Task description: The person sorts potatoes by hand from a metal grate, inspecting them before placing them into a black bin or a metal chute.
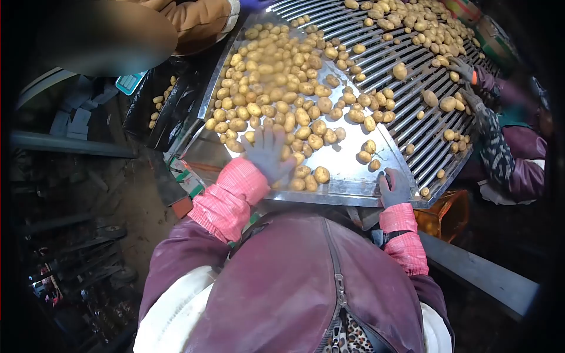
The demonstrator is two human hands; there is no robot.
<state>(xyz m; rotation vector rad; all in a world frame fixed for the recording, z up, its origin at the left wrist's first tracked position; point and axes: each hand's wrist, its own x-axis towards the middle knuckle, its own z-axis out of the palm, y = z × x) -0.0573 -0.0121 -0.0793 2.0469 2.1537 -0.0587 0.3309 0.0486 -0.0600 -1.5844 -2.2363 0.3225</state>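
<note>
My left hand point(269, 154), in a grey glove, lies with fingers spread on the near side of a heap of potatoes point(282, 94). The potatoes cover much of a shiny metal tray point(347, 159). At the tray's near right corner, my right hand point(395, 187), also gloved, rests by the rim with thumb and fingers apart, and no potato shows in it. A small group of potatoes point(368, 150) sits on bare metal just beyond that hand. A few more potatoes point(310, 179) lie close to the front rim, right of my left hand.
Right of the tray is a metal bar grate point(376, 65) with scattered potatoes. At right, another person's gloved hands point(462, 70) reach over it. A person in a tan sleeve point(200, 20) stands at the upper left. A black crate point(150, 112) with potatoes and an orange bag point(444, 215) flank the tray.
</note>
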